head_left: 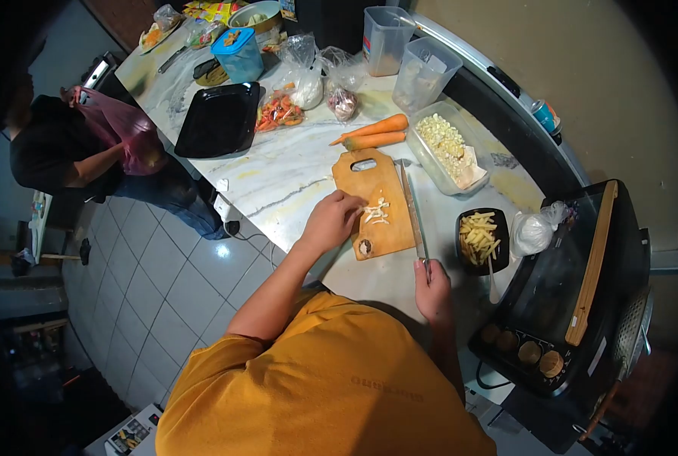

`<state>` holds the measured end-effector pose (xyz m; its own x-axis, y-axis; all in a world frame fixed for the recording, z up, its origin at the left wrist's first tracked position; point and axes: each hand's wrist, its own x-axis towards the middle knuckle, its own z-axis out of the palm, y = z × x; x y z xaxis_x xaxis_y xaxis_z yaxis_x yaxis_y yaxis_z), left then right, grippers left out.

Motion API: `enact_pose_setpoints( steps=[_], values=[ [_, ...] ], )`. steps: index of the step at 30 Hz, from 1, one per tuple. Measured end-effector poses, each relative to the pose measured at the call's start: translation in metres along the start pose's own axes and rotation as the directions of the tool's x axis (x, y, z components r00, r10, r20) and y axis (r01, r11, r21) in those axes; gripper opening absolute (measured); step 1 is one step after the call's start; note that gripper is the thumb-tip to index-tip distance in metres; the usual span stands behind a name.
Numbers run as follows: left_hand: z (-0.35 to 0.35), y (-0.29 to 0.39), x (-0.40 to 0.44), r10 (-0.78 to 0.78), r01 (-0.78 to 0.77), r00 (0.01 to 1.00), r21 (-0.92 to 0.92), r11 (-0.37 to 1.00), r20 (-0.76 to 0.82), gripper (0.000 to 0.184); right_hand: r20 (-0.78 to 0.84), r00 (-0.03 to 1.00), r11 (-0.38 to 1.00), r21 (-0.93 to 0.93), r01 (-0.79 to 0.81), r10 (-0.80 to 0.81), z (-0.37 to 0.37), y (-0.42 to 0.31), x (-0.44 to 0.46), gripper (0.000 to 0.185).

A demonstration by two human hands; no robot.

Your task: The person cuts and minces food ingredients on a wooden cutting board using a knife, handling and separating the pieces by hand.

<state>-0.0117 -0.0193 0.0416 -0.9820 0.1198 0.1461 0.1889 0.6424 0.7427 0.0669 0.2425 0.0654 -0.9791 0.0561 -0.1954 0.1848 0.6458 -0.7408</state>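
My right hand (433,290) grips the handle of a long kitchen knife (415,213), its blade lying along the right edge of a wooden cutting board (388,171). Small cut white strips (377,211) are scattered mid-board. Beside them, my left hand (333,220) rests at the board's left edge, fingers curled together; what they pinch, if anything, is hidden. A small round brownish piece (365,247) sits at the board's near end. Beyond the board are two carrots (373,133). To the right stands a clear container (449,148) of chopped pale pieces.
A black bowl (482,239) of pale cut sticks holds a spoon, near a bag of white powder (535,230) and a black oven (559,304). A black tray (217,120) and bagged vegetables (279,112) lie at the left. Another person (65,152) holds a pink plastic bag (118,125).
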Motion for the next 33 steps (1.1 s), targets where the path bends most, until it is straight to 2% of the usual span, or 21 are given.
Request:
enact_pose_setpoints(
  steps=[5, 11, 17, 25, 27, 33],
  values=[
    [0.004, -0.002, -0.002, 0.0, 0.0, 1.0, -0.01, 1.0, 0.001, 0.013, 0.011, 0.999, 0.999, 0.021, -0.046, 0.045, 0.001, 0.004, 0.001, 0.03],
    [0.003, 0.001, -0.007, 0.018, -0.018, 0.999, -0.018, 1.0, -0.028, 0.013, 0.002, 1.0, 0.999, -0.053, 0.003, -0.003, 0.004, 0.017, 0.003, 0.03],
    [0.001, -0.001, -0.005, -0.002, 0.002, 1.0, 0.002, 1.0, 0.006, 0.012, 0.038, 0.998, 0.998, 0.034, -0.056, 0.054, -0.001, -0.002, 0.002, 0.032],
    [-0.007, 0.003, -0.001, -0.019, 0.018, 1.0, -0.031, 0.999, -0.02, 0.015, 0.044, 0.997, 0.998, -0.013, -0.064, 0.064, -0.001, 0.007, 0.003, 0.033],
    [-0.009, 0.003, 0.001, -0.066, 0.065, 0.998, -0.027, 0.998, -0.019, 0.017, 0.054, 0.996, 0.997, -0.024, -0.074, 0.075, -0.002, 0.004, 0.004, 0.034],
    [-0.011, 0.0, 0.002, -0.06, 0.059, 0.998, -0.051, 0.997, -0.013, 0.017, 0.086, 0.993, 0.995, -0.073, -0.069, 0.075, 0.0, -0.014, 0.01, 0.037]
  ],
)
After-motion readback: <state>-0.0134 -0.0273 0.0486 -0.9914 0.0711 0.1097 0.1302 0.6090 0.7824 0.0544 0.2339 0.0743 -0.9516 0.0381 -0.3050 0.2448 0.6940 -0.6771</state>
